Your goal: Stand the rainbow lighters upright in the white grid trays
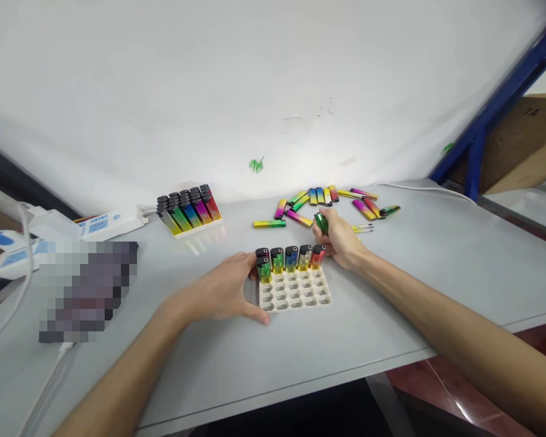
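On a grey table (391, 285), a pale tray (295, 290) with rows of holes sits toward the near edge, about midway along. The left hand (230, 288) clasps its left side, thumb at the tray's near left corner and fingers by the far left one. Six standing lighters (292, 260) fill the tray's far row and the leftmost hole of the next; the holes in front of them are bare.

The right hand (339, 240) is closed on a green lighter (321, 223) — black end up, slightly tilted — just beyond the tray's far right corner. The hands are apart, with the tray between them.

Loose lighters (298, 218) in mixed colours (pink, yellow, blue, green, red) lie flat between the right hand and the table's far edge, some touching, some separate. A second tray (199, 229) stands near the far edge, to the left, packed with upright lighters (192, 213), their black ends up.

At the table's left end are white power strips (102, 223) and a dark, pixelated object — perhaps a phone, though the blur hides it — with a white cable (57, 370) running from its near end. Beyond the far edge rises a white wall (209, 91); cardboard boxes (519, 133) stand past the blue frame (475, 158) at right.
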Action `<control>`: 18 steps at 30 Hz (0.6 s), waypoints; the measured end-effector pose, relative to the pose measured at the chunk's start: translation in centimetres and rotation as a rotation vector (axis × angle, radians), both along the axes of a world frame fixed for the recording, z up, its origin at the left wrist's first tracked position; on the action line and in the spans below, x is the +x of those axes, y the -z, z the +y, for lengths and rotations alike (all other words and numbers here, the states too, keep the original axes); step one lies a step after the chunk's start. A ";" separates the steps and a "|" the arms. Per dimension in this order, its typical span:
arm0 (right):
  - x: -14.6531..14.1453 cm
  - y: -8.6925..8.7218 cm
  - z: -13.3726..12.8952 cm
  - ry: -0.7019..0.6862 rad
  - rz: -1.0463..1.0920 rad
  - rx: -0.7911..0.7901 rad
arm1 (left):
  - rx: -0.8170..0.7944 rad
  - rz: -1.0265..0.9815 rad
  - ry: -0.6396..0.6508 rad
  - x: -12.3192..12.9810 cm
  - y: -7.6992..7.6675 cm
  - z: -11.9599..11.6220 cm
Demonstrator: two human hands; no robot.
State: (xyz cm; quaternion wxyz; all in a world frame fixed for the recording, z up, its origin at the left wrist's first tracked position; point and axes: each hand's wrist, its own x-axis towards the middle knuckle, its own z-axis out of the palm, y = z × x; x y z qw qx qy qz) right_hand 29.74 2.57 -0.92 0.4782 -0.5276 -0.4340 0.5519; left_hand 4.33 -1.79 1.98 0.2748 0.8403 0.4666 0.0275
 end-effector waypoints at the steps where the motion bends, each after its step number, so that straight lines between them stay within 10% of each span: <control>1: 0.1 0.0 0.0 0.005 -0.011 0.024 | 0.001 0.001 0.001 0.0 0.0 0.0; 18: 1.6 -6.0 -5.3 -0.113 -0.405 0.765 | 0.106 -0.044 0.048 1.1 0.7 0.3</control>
